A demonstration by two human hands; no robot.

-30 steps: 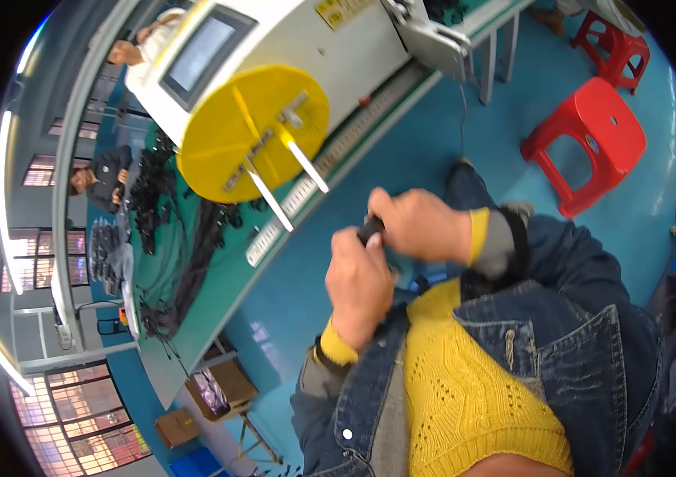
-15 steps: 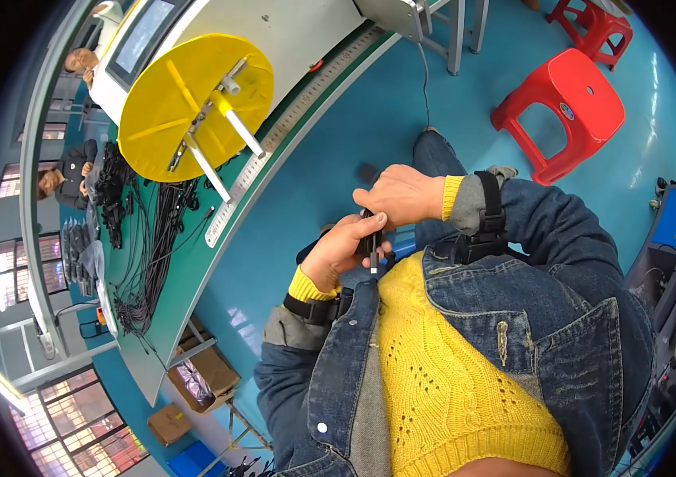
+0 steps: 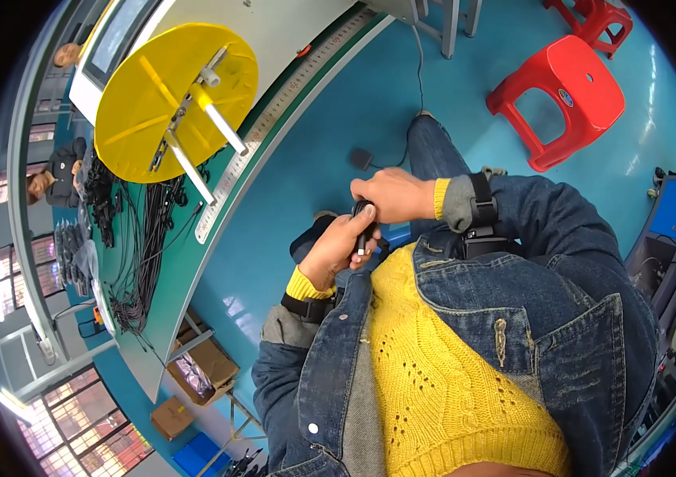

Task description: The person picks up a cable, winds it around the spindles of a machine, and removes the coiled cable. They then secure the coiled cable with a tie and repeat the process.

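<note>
My left hand [image 3: 339, 245] is closed around a short black cable bundle [image 3: 364, 213]. A connector plug [image 3: 361, 246] with a pale metal tip sticks out below its thumb. My right hand [image 3: 403, 195] presses against the top of the bundle, its fingers curled in and partly hidden. Both hands meet in front of my body, off the bench. Over on the green bench to the left lie many loose black cables [image 3: 143, 262].
A yellow disc with metal posts [image 3: 175, 103] stands over the bench, beside a steel ruler [image 3: 274, 119] along its edge. A red stool [image 3: 572, 91] is at the right. A dark foot pedal [image 3: 361, 159] lies on the floor. Cardboard boxes [image 3: 215, 362] sit below the bench.
Both hands stay together on the cable. The plug stands out less from my left hand than before. The foot pedal shows more fully, and the whole view has shifted slightly.
</note>
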